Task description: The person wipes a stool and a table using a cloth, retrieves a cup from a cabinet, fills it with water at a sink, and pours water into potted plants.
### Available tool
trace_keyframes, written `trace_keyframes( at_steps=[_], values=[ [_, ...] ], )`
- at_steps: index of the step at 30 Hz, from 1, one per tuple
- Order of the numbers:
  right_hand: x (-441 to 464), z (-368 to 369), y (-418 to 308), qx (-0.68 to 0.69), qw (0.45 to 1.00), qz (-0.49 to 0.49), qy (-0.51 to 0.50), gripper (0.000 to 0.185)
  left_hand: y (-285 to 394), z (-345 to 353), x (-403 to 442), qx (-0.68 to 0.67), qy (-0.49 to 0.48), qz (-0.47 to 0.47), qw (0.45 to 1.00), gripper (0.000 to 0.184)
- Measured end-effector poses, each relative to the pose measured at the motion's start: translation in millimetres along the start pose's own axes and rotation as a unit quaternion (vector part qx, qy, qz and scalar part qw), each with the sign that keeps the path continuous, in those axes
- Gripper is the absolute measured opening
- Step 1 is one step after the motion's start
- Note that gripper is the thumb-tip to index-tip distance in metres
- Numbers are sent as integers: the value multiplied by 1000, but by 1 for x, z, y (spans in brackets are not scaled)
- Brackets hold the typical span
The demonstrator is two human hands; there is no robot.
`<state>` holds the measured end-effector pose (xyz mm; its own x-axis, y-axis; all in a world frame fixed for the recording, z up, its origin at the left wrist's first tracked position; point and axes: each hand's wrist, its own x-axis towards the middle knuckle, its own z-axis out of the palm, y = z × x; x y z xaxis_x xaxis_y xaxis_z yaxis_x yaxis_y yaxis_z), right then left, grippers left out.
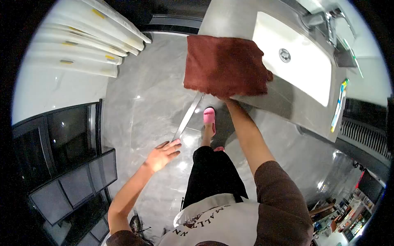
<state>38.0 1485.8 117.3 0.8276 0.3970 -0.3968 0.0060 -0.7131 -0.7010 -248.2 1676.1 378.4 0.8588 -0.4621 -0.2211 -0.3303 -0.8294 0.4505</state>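
Note:
A folded brown towel [225, 65] is held out in front of me, overlapping the counter's edge and the corner of the sink. My right hand [224, 98] reaches under its near side and holds it up; the fingers are hidden by the cloth. Lower and to the left, my left hand [163, 156] has its fingers stretched out and apart, with nothing in it. Its fingertips are at the near end of a long silvery strip [188, 117] that runs up towards the towel; whether they touch it I cannot tell.
The grey counter [223, 18] carries a white sink [303, 78] with a chrome faucet [328, 20]. Toothbrushes [340, 104] lie near its right edge. A white curtain [90, 33] hangs at upper left, above a dark-framed window [67, 135]. Below is my foot in a pink slipper [209, 115].

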Motion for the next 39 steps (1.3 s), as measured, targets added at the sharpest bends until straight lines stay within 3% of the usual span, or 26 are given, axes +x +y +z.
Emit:
trace_keyframes(
  at_steps=[5, 11, 15, 16, 17, 19, 20, 23, 25, 26, 27, 29, 30, 33, 34, 36, 39],
  values=[
    [-14, -28, 3, -62, 995, -14, -73, 43, 3, 2, 4, -53, 14, -29, 998, 18],
    [-113, -70, -23, -112, 972, -34, -204, 38, 12, -14, 6, -27, -68, -59, 996, 26],
    [-195, -117, -56, -123, 958, -30, -258, 26, 34, -27, 16, -39, -26, -121, 991, 39],
    [-218, -125, -64, -137, 958, -26, -250, 25, 37, -20, 18, -31, 5, -123, 992, 51],
    [-239, -139, -80, -109, 965, -39, -235, 27, 43, -29, 26, -27, 8, -114, 993, 51],
    [-266, -177, -133, -21, 981, -66, -183, 28, 65, -54, 53, -283, 97, -194, 934, 67],
    [-275, -193, -156, 19, 981, -63, -181, 24, 72, -73, 70, -361, 48, -188, 912, 84],
    [-287, -231, -197, 105, 981, -55, -152, 21, 108, -130, 110, -515, 90, -122, 844, 90],
    [-290, -258, -212, 151, 979, -50, -131, 22, 108, -137, 130, -513, 99, -151, 839, 89],
    [-286, -273, -218, 160, 979, -97, -81, 20, 108, -142, 143, -512, 115, -189, 830, 88],
    [-280, -291, -224, 169, 975, -143, -31, 19, 102, -152, 158, -423, 191, -95, 881, 84],
    [-261, -339, -240, 162, 968, -175, 77, 20, 110, -196, 190, -438, 233, -46, 867, 82],
    [-244, -362, -238, 92, 942, -258, 196, 22, 113, -218, 207, -411, 228, -23, 882, 81],
    [-185, -441, -243, -114, 866, -268, 407, 38, 101, -241, 283, -289, 243, 27, 926, 78],
    [-167, -466, -253, -126, 849, -271, 435, 44, 99, -238, 311, -293, 245, 5, 924, 77],
    [-119, -500, -247, -289, 791, -239, 483, 48, 96, -227, 361, -293, 246, -24, 924, 76],
    [-61, -524, -215, -342, 797, -283, 410, 47, 90, -202, 408, -282, 244, -51, 926, 76]
  ],
)
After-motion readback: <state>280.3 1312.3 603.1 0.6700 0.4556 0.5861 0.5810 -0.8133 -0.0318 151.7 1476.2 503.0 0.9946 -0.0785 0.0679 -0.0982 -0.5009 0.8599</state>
